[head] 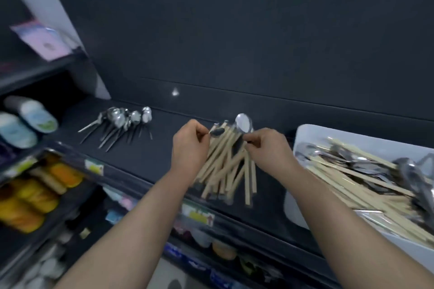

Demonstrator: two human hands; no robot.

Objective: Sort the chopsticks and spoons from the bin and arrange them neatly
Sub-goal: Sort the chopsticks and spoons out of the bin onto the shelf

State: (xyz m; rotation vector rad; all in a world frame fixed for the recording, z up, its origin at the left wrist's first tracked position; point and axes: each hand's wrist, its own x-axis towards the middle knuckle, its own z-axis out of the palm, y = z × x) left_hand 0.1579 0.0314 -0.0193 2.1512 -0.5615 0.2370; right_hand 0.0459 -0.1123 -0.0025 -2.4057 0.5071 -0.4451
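A loose pile of pale wooden chopsticks (225, 166) lies on the dark shelf top (150, 155) in the middle. My left hand (190, 145) pinches a small metal spoon (217, 132) at the pile's upper left. My right hand (267, 148) holds another spoon whose round bowl (244, 122) points up above the pile. A fanned group of metal spoons (122, 122) rests further left on the shelf. The white bin (312, 131) at the right holds several mixed chopsticks and spoons (366, 176).
A dark back panel (234, 42) rises behind the shelf top. At the left, shelves carry white bottles (30, 112), orange packs (42, 192) and a pink packet (42, 40). Labelled goods fill the shelves below the front edge (199, 216).
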